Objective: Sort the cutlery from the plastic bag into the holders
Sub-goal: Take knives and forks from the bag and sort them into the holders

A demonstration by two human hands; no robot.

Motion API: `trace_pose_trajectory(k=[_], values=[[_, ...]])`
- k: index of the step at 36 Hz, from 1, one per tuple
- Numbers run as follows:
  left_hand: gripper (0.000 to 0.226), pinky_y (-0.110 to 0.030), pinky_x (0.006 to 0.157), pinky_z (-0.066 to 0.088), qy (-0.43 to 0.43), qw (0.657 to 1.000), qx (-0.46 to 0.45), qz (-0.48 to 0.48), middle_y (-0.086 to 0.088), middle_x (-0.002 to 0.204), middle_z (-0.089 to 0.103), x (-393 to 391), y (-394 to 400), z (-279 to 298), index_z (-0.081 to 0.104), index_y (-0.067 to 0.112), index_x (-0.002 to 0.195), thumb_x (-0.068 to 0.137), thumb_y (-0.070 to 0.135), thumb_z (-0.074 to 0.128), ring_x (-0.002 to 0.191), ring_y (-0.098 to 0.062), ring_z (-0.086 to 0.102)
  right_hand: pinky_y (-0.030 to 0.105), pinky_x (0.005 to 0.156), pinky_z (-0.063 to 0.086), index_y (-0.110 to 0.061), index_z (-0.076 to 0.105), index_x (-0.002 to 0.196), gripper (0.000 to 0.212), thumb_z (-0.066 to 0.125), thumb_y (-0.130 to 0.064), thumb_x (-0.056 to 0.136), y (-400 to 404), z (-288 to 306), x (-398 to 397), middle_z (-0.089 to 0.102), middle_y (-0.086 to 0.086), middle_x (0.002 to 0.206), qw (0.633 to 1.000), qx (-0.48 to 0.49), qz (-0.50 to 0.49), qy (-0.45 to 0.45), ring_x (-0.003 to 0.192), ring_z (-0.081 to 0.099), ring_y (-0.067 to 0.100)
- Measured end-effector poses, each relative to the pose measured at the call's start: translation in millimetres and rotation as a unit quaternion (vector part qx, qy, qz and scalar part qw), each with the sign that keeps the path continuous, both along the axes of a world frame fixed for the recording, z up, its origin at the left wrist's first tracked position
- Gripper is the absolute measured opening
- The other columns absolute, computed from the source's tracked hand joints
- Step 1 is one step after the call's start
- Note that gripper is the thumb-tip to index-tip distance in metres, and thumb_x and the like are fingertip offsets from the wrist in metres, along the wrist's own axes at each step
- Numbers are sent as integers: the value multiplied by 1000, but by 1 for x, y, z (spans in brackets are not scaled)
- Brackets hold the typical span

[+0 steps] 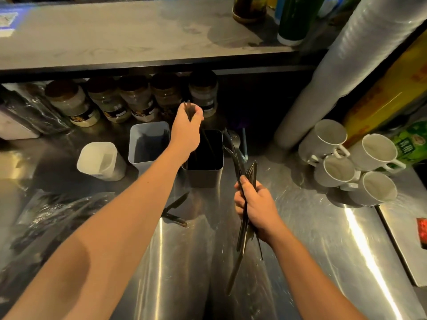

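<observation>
1. Your left hand (186,132) is up over the dark holder (204,167), fingers curled round a few dark cutlery pieces (189,110); can't count them, only the tips show.
2. Your right hand (257,207) is near-centre, fist tight round a bundle of cutlery (245,218). Fork tines and a spoon bowl stick out the far end, knife-like ends the near end; exact no. unclear.
3. Holders: 3 in a row. White one (100,161) far left, grey one (147,144) in the middle w/ forks inside, dark one on the right; its inside is too dark to read.
4. 2 knives (174,210) lie crossed on the counter (312,239), near side of the holders.
5. Plastic bag (46,218) at left, crumpled, contents hard to make out.
6. 4 white mugs (351,165) at right, tipped on their sides.
7. 5 jars (136,100) under the shelf (115,35), labels blurred.
</observation>
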State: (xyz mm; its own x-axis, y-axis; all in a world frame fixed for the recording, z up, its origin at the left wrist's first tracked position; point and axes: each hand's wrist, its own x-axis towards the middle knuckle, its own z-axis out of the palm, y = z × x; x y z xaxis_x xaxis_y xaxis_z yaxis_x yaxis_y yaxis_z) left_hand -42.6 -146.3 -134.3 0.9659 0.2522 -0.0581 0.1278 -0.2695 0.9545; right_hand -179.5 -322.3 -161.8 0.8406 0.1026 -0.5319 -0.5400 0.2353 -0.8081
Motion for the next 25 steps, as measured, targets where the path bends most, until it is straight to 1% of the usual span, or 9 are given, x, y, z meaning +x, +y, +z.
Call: trace_pose_trajectory(k=[5,8,10,12,15,18,21,23,25], values=[[11,-11,77,46,24,997,39,-58,5,98,64,-8,5,-3,60,19,103,96,11,62,87,-4,57,21,45,30,-5,54,103,28,48,-32,105,2,3,2,41,-1,59,1000,12,-4,3,52,34,10],[22,-20,89,51,66,991,68,-94,2,109,66,-14,12,-10,59,19,111,92,15,69,96,-9,62,21,46,29,-6,54,103,27,48,-33,105,5,8,2,40,-1,59,1000,20,0,-4,51,33,10],[30,-25,96,49,39,992,93,-77,5,117,62,-21,15,-10,56,23,117,91,25,70,108,-9,59,20,45,29,-6,54,102,27,47,-32,105,7,12,1,39,-1,59,1000,25,5,-11,51,33,10],[24,-21,93,48,-19,995,97,-26,7,115,62,-29,13,-4,57,26,116,94,32,65,107,-7,58,20,44,30,-7,53,101,27,47,-32,105,9,17,-1,38,-1,59,999,32,17,-21,50,33,10],[15,-23,81,52,29,999,-20,-14,5,100,66,-44,-4,17,61,24,105,98,38,59,88,-6,61,20,44,30,-8,53,95,28,45,-33,105,14,27,-3,39,0,58,997,32,62,-37,49,33,10],[19,-36,86,56,156,961,-214,-84,-6,101,73,-54,-19,30,65,15,103,104,26,50,86,-18,69,20,44,31,-9,52,90,29,45,-32,106,23,37,-7,39,1,58,992,27,111,-59,49,33,11],[20,-35,78,59,142,929,-342,17,-12,86,67,-54,-13,47,61,6,98,104,7,42,71,-22,68,20,44,34,-9,52,89,29,45,-32,106,29,42,-11,40,2,58,989,15,123,-75,49,36,12],[22,-39,83,56,152,884,-440,33,-13,83,64,-56,-3,58,57,5,98,107,18,41,69,-24,64,21,45,36,-10,53,88,29,46,-32,106,30,42,-14,42,1,57,988,-6,129,-82,50,38,11],[44,-40,84,55,171,863,-474,-33,-11,86,65,-63,9,63,58,6,108,106,44,36,73,-22,64,20,45,37,-10,53,88,29,46,-33,106,32,42,-17,42,0,57,988,-19,125,-85,49,39,11]])
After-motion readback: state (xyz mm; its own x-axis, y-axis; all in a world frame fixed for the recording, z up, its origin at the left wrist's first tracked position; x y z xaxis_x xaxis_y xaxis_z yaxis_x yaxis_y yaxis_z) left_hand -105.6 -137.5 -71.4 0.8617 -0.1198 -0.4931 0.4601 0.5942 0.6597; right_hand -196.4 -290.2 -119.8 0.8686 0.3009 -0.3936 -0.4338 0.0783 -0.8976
